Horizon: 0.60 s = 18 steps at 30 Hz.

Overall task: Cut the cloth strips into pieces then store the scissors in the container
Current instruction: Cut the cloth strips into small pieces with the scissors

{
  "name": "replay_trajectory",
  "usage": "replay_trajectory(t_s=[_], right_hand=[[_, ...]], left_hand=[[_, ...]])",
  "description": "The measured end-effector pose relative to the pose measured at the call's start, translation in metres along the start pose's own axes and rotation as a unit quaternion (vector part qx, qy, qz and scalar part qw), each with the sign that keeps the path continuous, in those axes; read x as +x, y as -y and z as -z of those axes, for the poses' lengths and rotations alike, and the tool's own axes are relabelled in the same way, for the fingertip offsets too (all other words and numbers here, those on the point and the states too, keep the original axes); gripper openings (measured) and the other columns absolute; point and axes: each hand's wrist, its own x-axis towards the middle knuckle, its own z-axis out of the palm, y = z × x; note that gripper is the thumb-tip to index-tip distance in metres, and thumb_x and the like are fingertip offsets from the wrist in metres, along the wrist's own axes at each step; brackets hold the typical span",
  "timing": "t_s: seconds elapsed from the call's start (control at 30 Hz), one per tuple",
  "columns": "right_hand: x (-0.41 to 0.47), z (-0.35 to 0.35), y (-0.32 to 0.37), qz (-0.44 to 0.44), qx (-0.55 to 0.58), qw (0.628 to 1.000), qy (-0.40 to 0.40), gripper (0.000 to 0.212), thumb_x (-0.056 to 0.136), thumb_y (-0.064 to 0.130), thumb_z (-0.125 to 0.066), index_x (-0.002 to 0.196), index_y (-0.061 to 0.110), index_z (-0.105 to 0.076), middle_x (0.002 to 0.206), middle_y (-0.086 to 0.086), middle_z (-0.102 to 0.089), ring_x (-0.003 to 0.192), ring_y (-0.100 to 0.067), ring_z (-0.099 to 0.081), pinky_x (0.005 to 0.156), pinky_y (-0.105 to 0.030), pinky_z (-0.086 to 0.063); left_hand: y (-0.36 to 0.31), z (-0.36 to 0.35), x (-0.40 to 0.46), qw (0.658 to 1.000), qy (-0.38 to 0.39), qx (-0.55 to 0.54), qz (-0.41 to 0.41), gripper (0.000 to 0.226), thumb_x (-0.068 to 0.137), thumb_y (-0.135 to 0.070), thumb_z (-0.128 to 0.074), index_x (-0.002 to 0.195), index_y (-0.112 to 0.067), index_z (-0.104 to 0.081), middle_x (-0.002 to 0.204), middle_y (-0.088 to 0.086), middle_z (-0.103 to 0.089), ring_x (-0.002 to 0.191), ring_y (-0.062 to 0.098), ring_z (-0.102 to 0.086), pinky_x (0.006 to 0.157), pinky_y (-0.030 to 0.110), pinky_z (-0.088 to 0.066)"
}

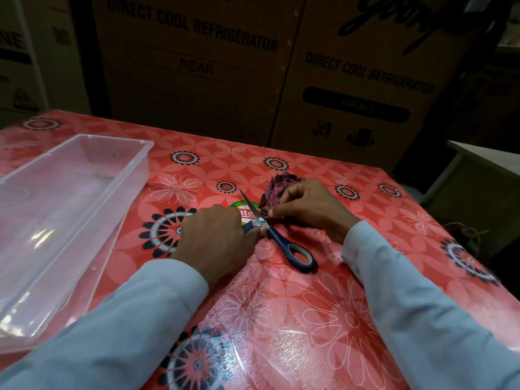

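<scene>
One pair of scissors (270, 232) lies on the table (365, 319), blades towards one dark cloth bundle (277, 190). Left hand (216, 237) curls round one handle, probably lifting it to cut. Right hand (306, 209) pinches a strip, steadying it. One clear container (118, 192) waits left.

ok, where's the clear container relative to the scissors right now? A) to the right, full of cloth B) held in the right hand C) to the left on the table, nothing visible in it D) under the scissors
C: the clear container sits left of the scissors on the table, with nothing visible inside it.
</scene>
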Motion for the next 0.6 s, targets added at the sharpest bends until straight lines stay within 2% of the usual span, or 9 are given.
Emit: replay_trajectory(t_s=[0.1,0.17,0.27,0.37,0.47,0.53,0.6], right_hand=[[0.002,-0.006,-0.002,0.007,0.001,1.000,-0.010,0.011,0.077,0.003,-0.078,0.072,0.004,-0.068,0.067,-0.010,-0.067,0.053,-0.011,-0.061,0.048,-0.018,-0.048],[0.003,-0.006,-0.002,0.008,-0.006,1.000,-0.011,0.011,0.077,0.003,-0.078,0.074,0.004,-0.068,0.068,-0.010,-0.067,0.057,-0.014,-0.061,0.051,-0.021,-0.049],[0.007,-0.007,-0.004,0.022,-0.049,0.998,-0.038,0.013,0.077,0.008,-0.079,0.072,0.009,-0.067,0.067,-0.007,-0.067,0.061,-0.014,-0.062,0.058,-0.030,-0.052],[0.011,-0.006,-0.012,0.042,-0.095,0.990,-0.096,0.020,0.073,0.014,-0.081,0.065,0.015,-0.064,0.064,-0.003,-0.066,0.062,-0.018,-0.063,0.063,-0.041,-0.057],[0.012,0.003,-0.014,0.025,-0.039,0.996,-0.072,0.014,0.075,0.009,-0.082,0.075,0.004,-0.069,0.071,-0.010,-0.069,0.066,-0.018,-0.063,0.064,-0.038,-0.054],[0.008,0.010,-0.013,0.008,0.018,0.999,-0.041,0.019,0.075,0.006,-0.081,0.083,-0.007,-0.070,0.079,-0.019,-0.071,0.069,-0.019,-0.065,0.065,-0.032,-0.052],[0.003,0.008,-0.013,0.010,0.044,0.999,-0.002,0.015,0.076,0.003,-0.079,0.081,-0.007,-0.069,0.080,-0.021,-0.072,0.071,-0.021,-0.066,0.066,-0.030,-0.053]], left_hand=[[0.000,0.000,0.000,1.000,-0.002,0.001,-0.001,0.062,0.087,-0.072,-0.039,0.093,-0.013,-0.057,0.090,0.009,-0.062,0.086,0.028,-0.063,0.061,0.030,-0.038],[0.000,0.001,0.000,1.000,-0.001,-0.003,0.002,0.062,0.086,-0.073,-0.039,0.090,-0.014,-0.056,0.079,0.006,-0.052,0.082,0.028,-0.061,0.061,0.030,-0.039],[-0.001,0.001,0.001,1.000,0.000,-0.016,0.003,0.059,0.085,-0.075,-0.036,0.083,-0.017,-0.047,0.075,0.003,-0.043,0.077,0.027,-0.057,0.061,0.030,-0.038],[-0.001,0.001,0.001,1.000,-0.001,-0.017,0.002,0.062,0.087,-0.074,-0.032,0.082,-0.015,-0.050,0.077,0.005,-0.048,0.085,0.029,-0.062,0.062,0.030,-0.038],[-0.001,0.001,0.002,1.000,-0.001,-0.013,0.001,0.055,0.091,-0.069,-0.032,0.077,-0.017,-0.043,0.088,0.009,-0.062,0.087,0.030,-0.063,0.063,0.031,-0.039],[-0.002,0.000,0.002,1.000,0.002,-0.004,-0.007,0.053,0.093,-0.067,-0.032,0.077,-0.017,-0.043,0.091,0.009,-0.064,0.085,0.029,-0.063,0.063,0.030,-0.039],[-0.002,0.000,0.002,1.000,0.004,0.002,-0.012,0.053,0.093,-0.066,-0.032,0.078,-0.017,-0.044,0.088,0.008,-0.062,0.084,0.028,-0.063,0.062,0.030,-0.039]])
